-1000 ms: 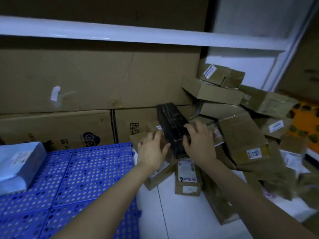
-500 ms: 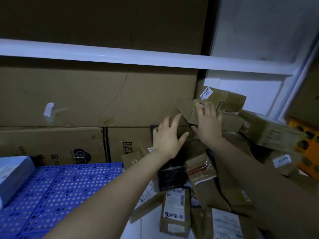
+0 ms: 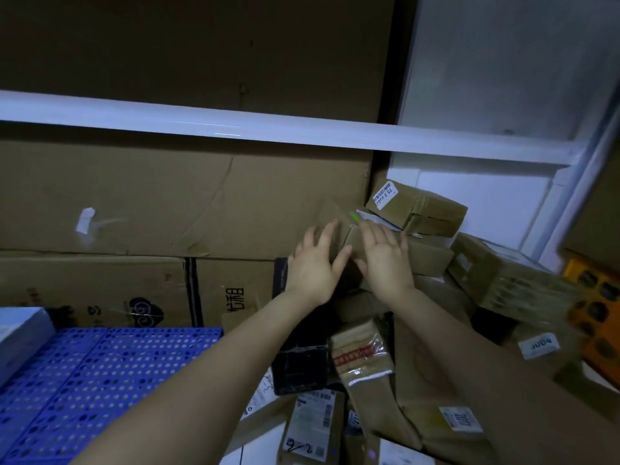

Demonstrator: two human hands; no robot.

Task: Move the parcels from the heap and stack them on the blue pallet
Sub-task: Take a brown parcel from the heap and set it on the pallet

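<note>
Where a second ago both hands framed the black parcel (image 3: pixel 299 364) low in the heap, the left hand (image 3: pixel 313 265) and right hand (image 3: pixel 385 260) now spread open against a higher brown box (image 3: pixel 396 253); the pallet (image 3: pixel 100 380) lies left.

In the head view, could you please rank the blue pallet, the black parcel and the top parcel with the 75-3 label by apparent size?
1. blue pallet, cut off by the frame.
2. black parcel, partly behind the left arm.
3. top parcel, though it lies farther away, so its true rank is unsure.

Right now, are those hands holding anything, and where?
Both hands, left and right, lie open on the near end of a brown parcel high in the heap; no closed grip shows.
</note>
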